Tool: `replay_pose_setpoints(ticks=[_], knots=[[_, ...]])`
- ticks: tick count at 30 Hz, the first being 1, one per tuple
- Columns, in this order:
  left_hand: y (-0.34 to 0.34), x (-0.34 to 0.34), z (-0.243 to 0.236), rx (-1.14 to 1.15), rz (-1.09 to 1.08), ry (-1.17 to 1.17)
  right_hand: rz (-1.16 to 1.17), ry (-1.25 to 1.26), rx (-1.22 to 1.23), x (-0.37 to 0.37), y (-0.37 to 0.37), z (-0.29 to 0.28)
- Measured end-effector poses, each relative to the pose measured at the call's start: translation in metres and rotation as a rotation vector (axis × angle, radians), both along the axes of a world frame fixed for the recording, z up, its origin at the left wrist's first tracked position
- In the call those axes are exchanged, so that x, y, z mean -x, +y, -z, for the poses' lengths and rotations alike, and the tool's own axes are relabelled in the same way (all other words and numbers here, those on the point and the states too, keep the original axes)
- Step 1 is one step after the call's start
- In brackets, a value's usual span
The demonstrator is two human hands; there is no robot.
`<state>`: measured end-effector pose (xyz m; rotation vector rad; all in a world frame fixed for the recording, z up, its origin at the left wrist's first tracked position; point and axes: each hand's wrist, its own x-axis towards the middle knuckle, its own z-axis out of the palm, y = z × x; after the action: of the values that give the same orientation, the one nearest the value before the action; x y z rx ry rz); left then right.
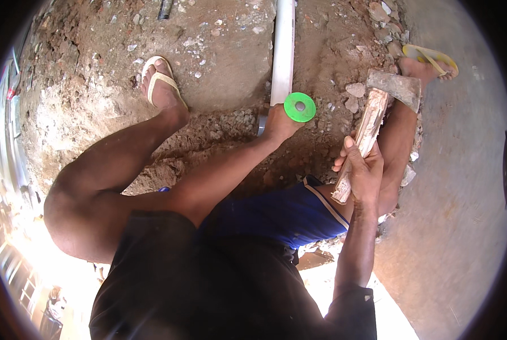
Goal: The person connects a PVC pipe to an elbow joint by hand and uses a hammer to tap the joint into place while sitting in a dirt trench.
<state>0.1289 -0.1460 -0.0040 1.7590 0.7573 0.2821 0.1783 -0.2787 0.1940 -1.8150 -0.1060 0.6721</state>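
Observation:
My left hand is closed around a chisel, just below its round green hand guard. The grey striking end shows at the guard's middle; the shank and tip are hidden beneath my fist. Right beside that hand, a long white pipe lies along the dirt and runs away from me. In my right hand is a hatchet, gripped by its rough, splintered wooden handle. Its worn grey head is raised to the right of the chisel, apart from it, and overlaps my right shin in view.
Broken dirt and rubble surround the pipe, with a shallow dug strip nearer me. Smooth concrete floor lies along the right. A short dark cylinder rests at the far edge. My sandalled feet stand on either side of the pipe.

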Motion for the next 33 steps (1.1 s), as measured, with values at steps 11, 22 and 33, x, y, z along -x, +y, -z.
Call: replay_pose_setpoints(ticks=[11,22,33], knots=[[0.007,0.003,0.01,0.048,0.049,0.11,0.146,-1.062,-0.046,-0.029,0.055,-0.094],[-0.017,-0.001,0.046,0.0,0.02,-0.143,-0.066,-0.478,-0.064,-0.027,0.027,-0.072],[-0.006,0.005,0.028,-0.025,0.125,0.005,-0.38,-0.044,0.541,0.005,-0.015,0.076]])
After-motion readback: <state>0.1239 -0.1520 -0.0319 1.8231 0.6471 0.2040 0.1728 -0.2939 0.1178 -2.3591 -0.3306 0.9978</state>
